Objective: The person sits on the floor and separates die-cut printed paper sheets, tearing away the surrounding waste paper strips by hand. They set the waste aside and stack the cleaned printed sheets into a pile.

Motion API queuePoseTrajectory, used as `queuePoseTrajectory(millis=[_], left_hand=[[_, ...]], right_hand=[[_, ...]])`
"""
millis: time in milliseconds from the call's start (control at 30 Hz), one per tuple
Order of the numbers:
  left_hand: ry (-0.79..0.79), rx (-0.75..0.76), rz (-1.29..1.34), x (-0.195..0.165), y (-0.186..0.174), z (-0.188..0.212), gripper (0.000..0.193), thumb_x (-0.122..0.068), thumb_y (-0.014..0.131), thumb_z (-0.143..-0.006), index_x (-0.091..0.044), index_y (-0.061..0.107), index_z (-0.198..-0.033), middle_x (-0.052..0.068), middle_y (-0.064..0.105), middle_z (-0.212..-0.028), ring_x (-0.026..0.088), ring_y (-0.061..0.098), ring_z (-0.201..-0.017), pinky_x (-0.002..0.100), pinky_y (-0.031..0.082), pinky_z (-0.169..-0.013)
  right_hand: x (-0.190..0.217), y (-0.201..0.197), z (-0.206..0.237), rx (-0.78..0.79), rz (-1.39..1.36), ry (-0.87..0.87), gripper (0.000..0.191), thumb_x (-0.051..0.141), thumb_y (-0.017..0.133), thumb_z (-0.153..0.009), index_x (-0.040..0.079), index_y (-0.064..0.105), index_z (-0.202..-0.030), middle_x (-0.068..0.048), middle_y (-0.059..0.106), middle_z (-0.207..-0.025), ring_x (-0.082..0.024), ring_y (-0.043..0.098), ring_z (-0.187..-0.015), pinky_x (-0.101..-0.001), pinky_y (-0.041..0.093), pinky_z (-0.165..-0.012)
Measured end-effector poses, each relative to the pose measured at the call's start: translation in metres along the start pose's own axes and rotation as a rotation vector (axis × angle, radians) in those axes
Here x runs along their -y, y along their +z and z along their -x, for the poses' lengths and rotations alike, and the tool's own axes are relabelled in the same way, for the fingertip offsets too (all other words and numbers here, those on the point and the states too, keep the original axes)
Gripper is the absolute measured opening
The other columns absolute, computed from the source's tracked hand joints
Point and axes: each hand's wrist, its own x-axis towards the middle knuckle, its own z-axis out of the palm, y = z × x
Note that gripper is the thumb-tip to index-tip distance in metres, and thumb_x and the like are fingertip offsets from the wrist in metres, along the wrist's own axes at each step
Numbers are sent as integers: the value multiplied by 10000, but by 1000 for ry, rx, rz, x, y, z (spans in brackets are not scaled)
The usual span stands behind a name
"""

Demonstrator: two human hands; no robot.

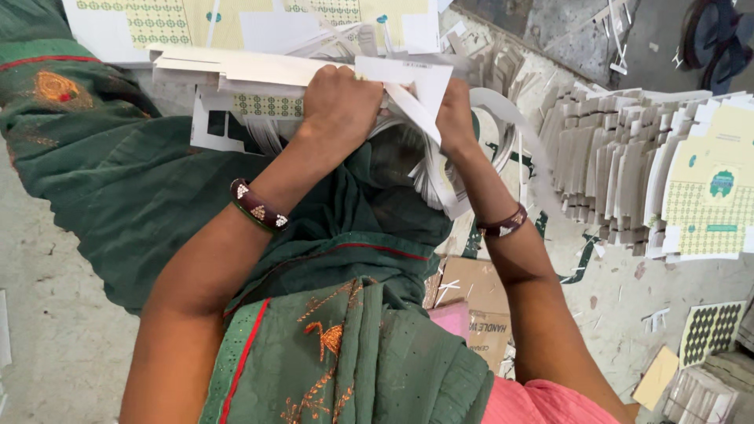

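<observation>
My left hand (339,102) is closed on a thick stack of die-cut printed card sheets (259,78) that lies across my lap, pressing down on its near edge. My right hand (455,118) grips white card trimmings (428,98) at the stack's right end, and curled strips of waste card hang below it. Both wrists wear dark red bangles. A green embroidered cloth (157,180) covers my lap beneath the sheets.
A pile of flat carton blanks (628,157) with yellow-green patterned faces fans out at the right. Brown cardboard pieces (471,290) lie on the concrete floor (47,330) by my right arm. Loose scraps and a dotted sheet (711,330) lie at lower right.
</observation>
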Motion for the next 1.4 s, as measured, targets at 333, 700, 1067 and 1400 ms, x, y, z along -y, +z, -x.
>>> queuePoseTrajectory(millis=[333, 700, 1067, 1400], left_hand=[[95, -258, 46, 21, 5, -2, 155, -224, 791, -779, -84, 767, -842, 124, 713, -799, 319, 718, -749, 451, 555, -656], [98, 51, -61, 40, -16, -3, 207, -314, 779, -789, -108, 767, -765, 160, 720, -791, 320, 733, -771, 410, 577, -685], [-59, -9, 26, 111, 0, -37, 294, -425, 824, -833, -158, 814, -955, 138, 736, -805, 331, 706, -689, 449, 533, -575], [-60, -38, -220, 136, -52, 15, 284, -414, 839, -911, -147, 770, -842, 112, 699, -793, 295, 689, -721, 398, 534, -636]], right_hand=[[68, -21, -35, 383, 694, -430, 286, 256, 822, -904, 24, 678, -988, -143, 692, -861, -353, 663, -774, -399, 500, -640], [123, 8, -39, 426, 570, -702, 213, 206, 805, -876, 60, 680, -967, -95, 647, -815, -297, 651, -731, -391, 503, -651], [3, -22, -42, 279, -304, 201, 544, 44, 709, -947, 52, 520, -1458, -50, 676, -1266, -174, 666, -1181, -355, 573, -1041], [-34, 95, -37, -150, -30, 21, 497, 161, 813, -849, 21, 531, -1234, -53, 666, -1081, -177, 714, -964, -341, 590, -836]])
